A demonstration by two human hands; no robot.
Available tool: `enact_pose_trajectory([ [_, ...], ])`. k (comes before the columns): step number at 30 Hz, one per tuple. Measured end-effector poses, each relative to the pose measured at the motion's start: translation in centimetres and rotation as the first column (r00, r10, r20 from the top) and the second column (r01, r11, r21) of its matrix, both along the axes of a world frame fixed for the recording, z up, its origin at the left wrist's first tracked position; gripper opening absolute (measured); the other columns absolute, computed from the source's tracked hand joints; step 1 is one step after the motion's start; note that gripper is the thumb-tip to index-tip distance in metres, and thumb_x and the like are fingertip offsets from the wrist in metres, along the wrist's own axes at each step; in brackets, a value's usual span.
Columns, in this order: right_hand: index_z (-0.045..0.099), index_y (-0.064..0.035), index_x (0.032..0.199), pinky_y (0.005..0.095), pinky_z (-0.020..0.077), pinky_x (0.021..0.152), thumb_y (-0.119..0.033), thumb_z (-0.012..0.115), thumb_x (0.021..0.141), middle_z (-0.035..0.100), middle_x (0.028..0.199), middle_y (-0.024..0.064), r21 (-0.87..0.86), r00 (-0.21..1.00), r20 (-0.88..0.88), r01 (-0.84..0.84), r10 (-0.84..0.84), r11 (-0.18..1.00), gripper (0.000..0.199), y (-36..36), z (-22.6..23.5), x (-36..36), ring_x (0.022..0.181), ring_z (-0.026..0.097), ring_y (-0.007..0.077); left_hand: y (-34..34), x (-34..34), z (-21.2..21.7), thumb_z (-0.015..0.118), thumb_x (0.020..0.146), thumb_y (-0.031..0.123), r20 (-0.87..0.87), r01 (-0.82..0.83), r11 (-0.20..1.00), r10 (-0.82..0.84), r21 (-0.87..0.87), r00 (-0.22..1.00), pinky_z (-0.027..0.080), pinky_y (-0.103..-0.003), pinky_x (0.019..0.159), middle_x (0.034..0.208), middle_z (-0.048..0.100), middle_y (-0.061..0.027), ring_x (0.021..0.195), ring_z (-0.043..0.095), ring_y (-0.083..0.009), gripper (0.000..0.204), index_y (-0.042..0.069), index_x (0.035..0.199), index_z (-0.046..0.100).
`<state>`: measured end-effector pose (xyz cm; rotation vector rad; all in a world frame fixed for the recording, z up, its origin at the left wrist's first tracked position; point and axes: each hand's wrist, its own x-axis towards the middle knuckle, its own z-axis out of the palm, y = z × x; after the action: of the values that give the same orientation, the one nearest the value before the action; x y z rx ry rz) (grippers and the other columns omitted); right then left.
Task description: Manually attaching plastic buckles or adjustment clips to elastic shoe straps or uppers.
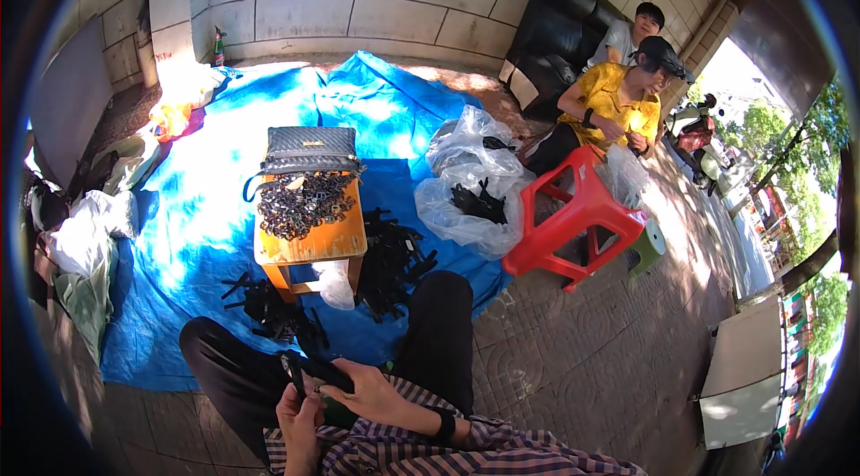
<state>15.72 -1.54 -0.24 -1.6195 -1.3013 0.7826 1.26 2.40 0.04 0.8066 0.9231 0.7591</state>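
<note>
Over my lap, my left hand (299,418) pinches a slim black piece (293,370) that points up from its fingers. My right hand (371,395), wearing a dark wristband, is closed round a thicker black elongated part (329,375). The two pieces meet between my hands; whether they are joined, I cannot tell. Past my knees stands a small orange stool (309,249), bearing a heap of small shiny black ring-like parts (303,205) and a dark woven bag (311,143). Black elongated parts lie in piles to the stool's right (387,265) and left (273,310).
A blue tarp (193,297) covers the ground. Clear plastic bags (434,207) with black parts lie right of the stool. Beyond them stand a red plastic stool (582,198) and a seated person in yellow (618,104), with another person behind (618,37) near a black sofa (560,19).
</note>
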Motion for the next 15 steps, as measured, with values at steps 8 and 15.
enact_pose_trajectory([
  [8, 0.055, 0.0048, 0.105, 0.0329, 0.0477, 0.073, -0.022, 0.064, 0.081, 0.061, 0.092, 0.0189, -0.022, 0.999, 0.003, -0.037, 0.037, 0.999, 0.037, -0.5, 0.8, -0.5, 0.084, 0.061, 0.0324, -0.4, -0.8, -0.6, 0.049, 0.085, 0.005, 0.011, 0.024, 0.999, -0.023, -0.035, 1.000, 0.024, -0.016, 0.041, 0.066, 0.053, 0.0022, 0.046, 0.037, -0.0015, 0.007, 0.009, 0.084, 0.054],
  [15, 0.061, 0.0010, 0.091, 0.0265, 0.0459, 0.063, -0.015, 0.070, 0.076, 0.063, 0.079, 0.0054, -0.068, 0.939, -0.320, 0.108, -0.124, 0.992, 0.023, 0.3, 0.7, 0.2, 0.070, 0.058, 0.0124, -0.4, -1.7, -1.5, 0.040, 0.093, 0.015, -0.074, -0.003, 0.992, 0.012, 0.122, 0.997, 0.026, -0.017, 0.041, 0.062, 0.051, 0.0003, 0.045, 0.038, -0.0029, 0.021, 0.002, 0.095, 0.057],
])
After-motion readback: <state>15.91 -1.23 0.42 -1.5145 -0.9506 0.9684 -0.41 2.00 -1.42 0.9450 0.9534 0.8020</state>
